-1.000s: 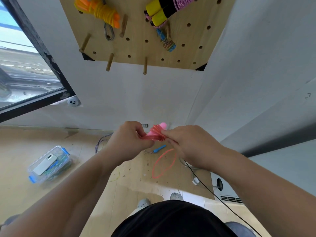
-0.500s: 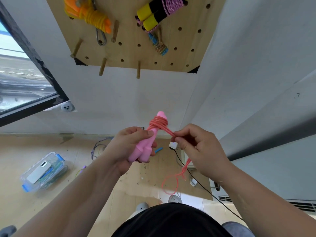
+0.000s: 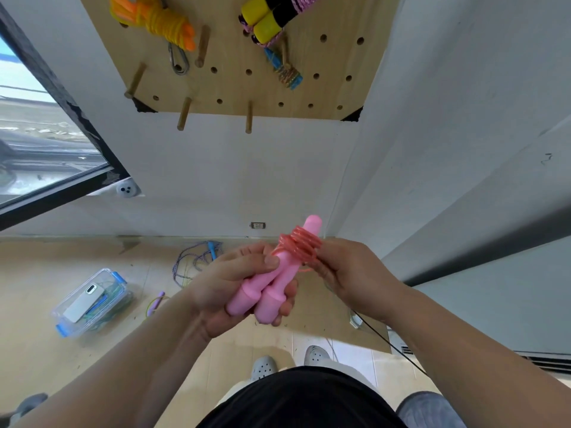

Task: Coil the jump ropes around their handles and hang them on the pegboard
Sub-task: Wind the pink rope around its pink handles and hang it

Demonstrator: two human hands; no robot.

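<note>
The left hand [image 3: 244, 285] grips 2 pink handles [image 3: 272, 291] together at chest height. The right hand [image 3: 349, 273] pinches the rope [image 3: 298, 245] coiled near their tips. Coiling looks almost done; next, secure the end, then hang it on a pegboard [image 3: 234, 84] peg.

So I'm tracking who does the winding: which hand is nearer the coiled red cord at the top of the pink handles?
Right. The right hand touches the coiled red cord, fingers at the wraps. The left hand sits lower, gripping the pink handles below it.
</note>
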